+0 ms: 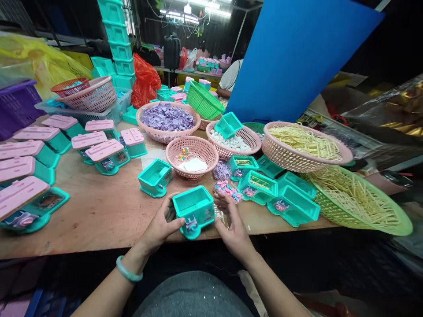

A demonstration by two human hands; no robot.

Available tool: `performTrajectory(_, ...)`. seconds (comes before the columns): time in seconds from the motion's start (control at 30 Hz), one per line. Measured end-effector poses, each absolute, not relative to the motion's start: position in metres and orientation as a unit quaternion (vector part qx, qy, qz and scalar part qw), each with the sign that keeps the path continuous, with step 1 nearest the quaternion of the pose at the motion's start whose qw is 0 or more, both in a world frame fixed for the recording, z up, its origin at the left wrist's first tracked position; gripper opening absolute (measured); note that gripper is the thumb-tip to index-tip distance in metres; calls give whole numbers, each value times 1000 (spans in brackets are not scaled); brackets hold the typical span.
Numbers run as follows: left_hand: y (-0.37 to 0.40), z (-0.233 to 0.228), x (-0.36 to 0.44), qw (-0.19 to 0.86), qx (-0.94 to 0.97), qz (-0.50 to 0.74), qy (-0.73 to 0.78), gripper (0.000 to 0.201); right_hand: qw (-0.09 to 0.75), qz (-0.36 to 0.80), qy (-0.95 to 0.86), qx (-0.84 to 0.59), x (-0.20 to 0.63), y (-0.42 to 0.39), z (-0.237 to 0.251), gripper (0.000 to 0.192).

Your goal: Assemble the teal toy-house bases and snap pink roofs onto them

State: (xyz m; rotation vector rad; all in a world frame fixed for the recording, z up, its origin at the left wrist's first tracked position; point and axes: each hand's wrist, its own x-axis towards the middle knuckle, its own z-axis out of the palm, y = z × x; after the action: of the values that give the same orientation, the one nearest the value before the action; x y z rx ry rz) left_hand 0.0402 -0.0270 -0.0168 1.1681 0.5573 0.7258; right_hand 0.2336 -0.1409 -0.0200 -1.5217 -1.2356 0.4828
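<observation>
A small teal plastic box point(194, 204), open at the top, is tilted toward me just above the table's front edge. A purple and pink piece sits on its front end. My left hand point(161, 224) holds the box by its left side, thumb at the front and fingers behind. On the other side my right hand point(234, 226) is held with fingers apart, its thumb close to the box's right side; whether it touches cannot be made out. Just behind stands another open teal box point(154, 177). Small pink and blue pieces point(228, 190) lie beyond my right fingers.
Teal boxes with pink lids point(107, 152) stand in rows at left. Baskets hold purple pieces point(168, 117), white pieces point(233, 141) and pale yellow sticks point(306, 141). More teal boxes point(259, 186) stand at right. A blue panel point(291, 57) rises behind; a person's sleeve point(230, 75) shows beside it.
</observation>
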Motion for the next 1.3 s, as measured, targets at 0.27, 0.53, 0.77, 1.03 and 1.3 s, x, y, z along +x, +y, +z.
performTrajectory(0.27,-15,-29,45,590,728,259,232,83,444,160,-593,-653,236,-156,-45,85)
performTrajectory(0.53,-19,33,86,289,874,337,199,74,483,1,-579,-657,252,-143,-6,57)
performTrajectory(0.77,-9,89,230,322,895,309,-13,35,505,-126,-554,-650,322,-133,36,20)
performTrajectory(1.03,1,120,368,595,760,240,100,28,276,-89,-384,-877,521,-101,148,29)
performTrajectory(1.3,9,123,380,665,694,242,132,27,322,57,-402,-855,593,-89,172,13)
